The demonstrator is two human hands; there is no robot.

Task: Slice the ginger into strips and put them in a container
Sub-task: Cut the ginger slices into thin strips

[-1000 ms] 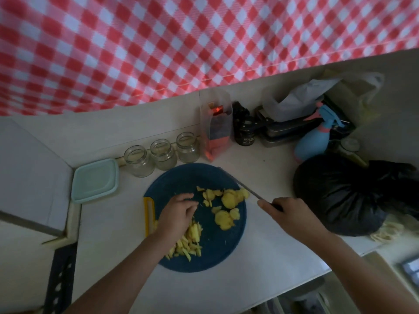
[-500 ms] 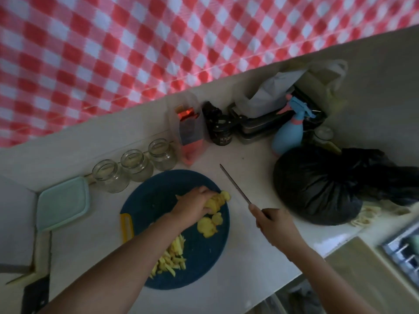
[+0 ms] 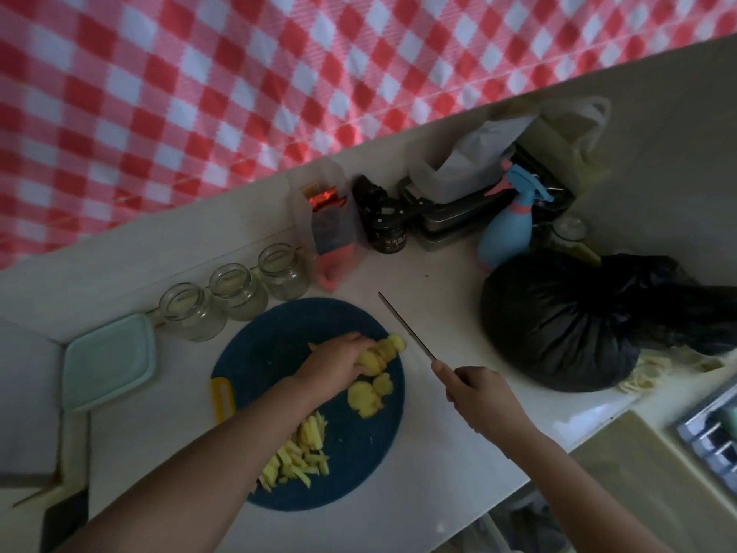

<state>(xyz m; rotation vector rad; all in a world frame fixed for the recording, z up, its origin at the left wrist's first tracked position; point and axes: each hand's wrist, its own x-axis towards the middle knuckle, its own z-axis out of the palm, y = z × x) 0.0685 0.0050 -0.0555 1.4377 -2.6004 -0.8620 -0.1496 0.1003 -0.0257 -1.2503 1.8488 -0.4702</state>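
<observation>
A round dark blue cutting board point(image 3: 279, 345) lies on the white counter. My left hand point(image 3: 335, 365) rests on a row of yellow ginger slices point(image 3: 383, 353) at the board's right edge, its fingers curled over them. Two more ginger slices point(image 3: 369, 395) lie just below. A heap of cut ginger strips point(image 3: 299, 457) sits near my left forearm. My right hand point(image 3: 478, 397) grips the handle of a knife point(image 3: 404, 327), its blade pointing up-left, just right of the slices and off the board. A pale green lidded container point(image 3: 107, 361) sits left of the board.
Three empty glass jars point(image 3: 235, 291) stand behind the board. A full black bag point(image 3: 566, 325) lies at the right. A blue spray bottle point(image 3: 508, 229), a dark jar point(image 3: 385, 229) and a clear pouch point(image 3: 333, 241) line the wall. Counter edge runs below the board.
My left hand moved from the strips heap to the slices at the board's right and gathered them into a row. The knife stays raised beside them; the camera shifted.
</observation>
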